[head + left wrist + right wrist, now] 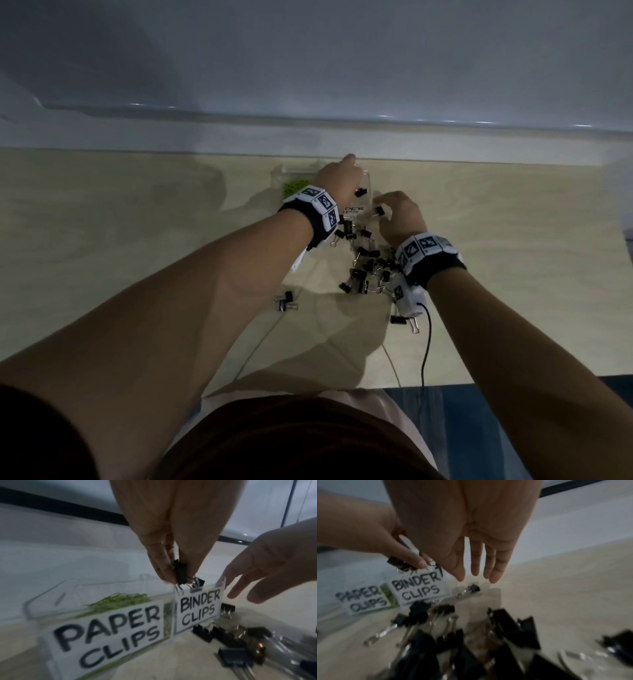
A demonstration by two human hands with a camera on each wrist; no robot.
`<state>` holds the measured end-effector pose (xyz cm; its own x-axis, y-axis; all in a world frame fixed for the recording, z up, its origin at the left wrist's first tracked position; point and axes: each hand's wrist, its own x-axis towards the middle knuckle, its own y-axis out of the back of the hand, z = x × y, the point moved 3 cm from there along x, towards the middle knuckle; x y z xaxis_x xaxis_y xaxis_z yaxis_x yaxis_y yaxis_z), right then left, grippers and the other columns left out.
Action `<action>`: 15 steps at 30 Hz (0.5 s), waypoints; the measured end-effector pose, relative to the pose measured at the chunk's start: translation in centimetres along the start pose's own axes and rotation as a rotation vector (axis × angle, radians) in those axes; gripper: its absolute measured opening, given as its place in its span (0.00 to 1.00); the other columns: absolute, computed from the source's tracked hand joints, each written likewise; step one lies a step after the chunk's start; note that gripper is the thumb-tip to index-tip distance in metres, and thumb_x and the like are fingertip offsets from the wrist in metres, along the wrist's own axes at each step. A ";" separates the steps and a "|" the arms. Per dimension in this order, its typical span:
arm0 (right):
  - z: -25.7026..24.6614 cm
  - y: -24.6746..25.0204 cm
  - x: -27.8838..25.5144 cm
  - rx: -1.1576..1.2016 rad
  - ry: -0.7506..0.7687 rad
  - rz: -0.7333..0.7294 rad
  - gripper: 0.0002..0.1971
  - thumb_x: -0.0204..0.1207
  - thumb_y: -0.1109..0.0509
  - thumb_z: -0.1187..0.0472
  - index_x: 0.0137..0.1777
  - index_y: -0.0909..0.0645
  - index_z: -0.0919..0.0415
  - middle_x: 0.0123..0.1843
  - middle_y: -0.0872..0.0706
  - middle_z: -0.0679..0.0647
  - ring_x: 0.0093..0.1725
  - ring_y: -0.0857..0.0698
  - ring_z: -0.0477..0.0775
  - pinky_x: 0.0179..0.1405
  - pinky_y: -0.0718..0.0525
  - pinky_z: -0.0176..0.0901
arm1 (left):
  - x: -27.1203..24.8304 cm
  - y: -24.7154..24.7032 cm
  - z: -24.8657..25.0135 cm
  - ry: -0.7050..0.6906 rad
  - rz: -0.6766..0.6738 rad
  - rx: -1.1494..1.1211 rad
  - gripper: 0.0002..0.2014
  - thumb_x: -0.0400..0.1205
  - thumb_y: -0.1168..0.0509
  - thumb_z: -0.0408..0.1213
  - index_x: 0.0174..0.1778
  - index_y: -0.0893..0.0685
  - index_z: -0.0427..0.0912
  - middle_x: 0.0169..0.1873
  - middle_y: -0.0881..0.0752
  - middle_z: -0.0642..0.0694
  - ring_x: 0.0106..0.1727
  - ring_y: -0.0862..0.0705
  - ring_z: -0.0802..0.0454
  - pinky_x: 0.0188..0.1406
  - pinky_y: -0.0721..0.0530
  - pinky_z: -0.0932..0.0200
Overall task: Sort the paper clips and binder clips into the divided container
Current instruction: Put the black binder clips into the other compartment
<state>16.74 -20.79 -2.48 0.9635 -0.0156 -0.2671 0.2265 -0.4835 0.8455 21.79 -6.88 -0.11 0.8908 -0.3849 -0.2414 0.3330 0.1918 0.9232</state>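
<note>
My left hand (173, 555) is pinching a black binder clip (181, 573) just above the box (34, 609), over its BINDER CLIPS side. Right hand (471, 545) is hovering beside the box, fingers straight, slightly spread, holding nothing. I should be releasing low, clear of the divider. Green paper clips (120, 600) are filling the PAPER CLIPS side; the loose pile (366, 263) is lying just before the box.

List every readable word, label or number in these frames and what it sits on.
"PAPER CLIPS": white label on the left compartment of the clear container.
"BINDER CLIPS": white label on its right compartment.
Wristband squares: patterns only, no readable text.
</note>
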 end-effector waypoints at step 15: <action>-1.2 -4.8 -5.5 -0.086 0.061 -0.138 0.20 0.74 0.37 0.64 0.68 0.24 0.60 0.67 0.28 0.60 0.65 0.30 0.64 0.67 0.25 0.57 | -10.8 0.7 -8.7 -0.005 0.225 -0.296 0.11 0.82 0.38 0.37 0.57 0.17 0.41 0.55 0.20 0.43 0.51 0.19 0.46 0.52 0.19 0.52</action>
<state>10.52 -17.34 -4.47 0.9287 0.1001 -0.3572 0.3662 -0.4010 0.8397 15.08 5.32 0.56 0.9505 -0.3082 -0.0400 0.2048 0.5243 0.8266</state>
